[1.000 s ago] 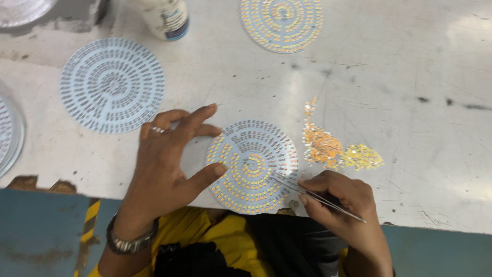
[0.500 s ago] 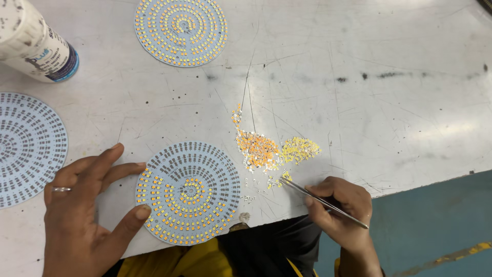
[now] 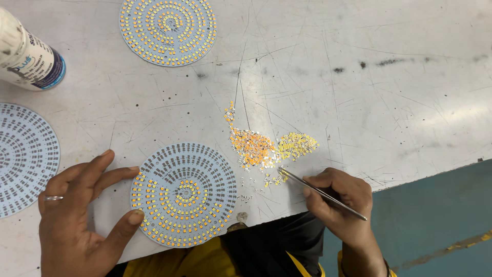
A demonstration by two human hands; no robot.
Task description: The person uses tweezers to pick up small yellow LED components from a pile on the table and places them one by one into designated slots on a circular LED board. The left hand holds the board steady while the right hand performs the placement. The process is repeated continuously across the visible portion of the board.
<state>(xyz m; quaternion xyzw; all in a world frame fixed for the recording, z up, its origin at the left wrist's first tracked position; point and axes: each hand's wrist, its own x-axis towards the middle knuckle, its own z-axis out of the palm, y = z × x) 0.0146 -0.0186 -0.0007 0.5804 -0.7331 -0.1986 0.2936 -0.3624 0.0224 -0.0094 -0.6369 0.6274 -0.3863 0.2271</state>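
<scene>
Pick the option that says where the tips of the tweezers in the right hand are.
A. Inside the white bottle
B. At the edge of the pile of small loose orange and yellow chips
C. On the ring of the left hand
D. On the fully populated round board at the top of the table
B: the right hand holds the tweezers with their tips at the near edge of the loose chips, off the round board that the left hand steadies.

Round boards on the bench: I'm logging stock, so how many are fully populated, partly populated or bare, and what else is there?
Fully populated round board: 1
Partly populated round board: 1
Bare round board: 1
White bottle: 1
Tweezers: 1
Pile of loose chips: 1
Total: 6
</scene>
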